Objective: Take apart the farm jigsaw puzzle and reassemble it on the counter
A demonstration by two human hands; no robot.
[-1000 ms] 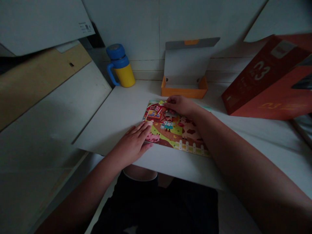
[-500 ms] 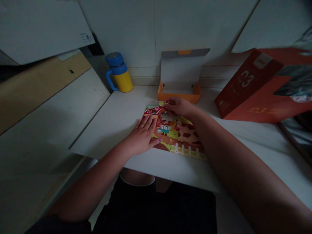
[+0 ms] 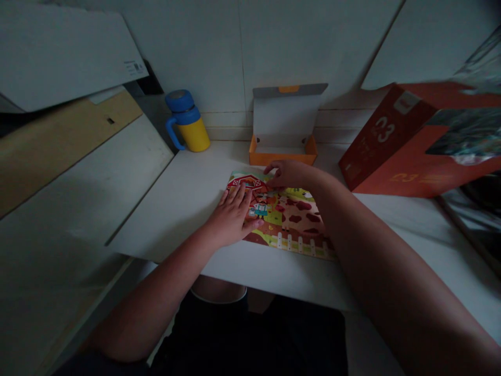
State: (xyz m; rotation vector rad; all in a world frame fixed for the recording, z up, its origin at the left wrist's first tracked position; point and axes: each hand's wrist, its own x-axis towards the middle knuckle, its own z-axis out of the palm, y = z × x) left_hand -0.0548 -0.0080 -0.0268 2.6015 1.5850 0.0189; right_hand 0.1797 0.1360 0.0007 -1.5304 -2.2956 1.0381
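A colourful farm picture puzzle [image 3: 299, 214] lies flat on the white table, showing a red barn, a spotted cow and a white fence. Spread over its left part, my left hand [image 3: 234, 214] is open, palm down, with the fingertips on the barn and the thumb near the lower edge. My right hand [image 3: 287, 174] rests at the puzzle's upper edge. Its fingers are bent but apart, touching the picture just right of the barn roof. The right hand and forearm hide part of the upper and right side.
An open orange box [image 3: 282, 157] with its lid raised stands behind the puzzle. To the left is a blue and yellow mug [image 3: 191, 128]. A large red-orange box [image 3: 395, 141] sits at the right. Stacked boards [image 3: 74, 141] border the table's left side.
My right hand has lowered from a pinch on a small piece to lie against the picture. The grey gap beside the barn now looks covered. My left hand stays in place.
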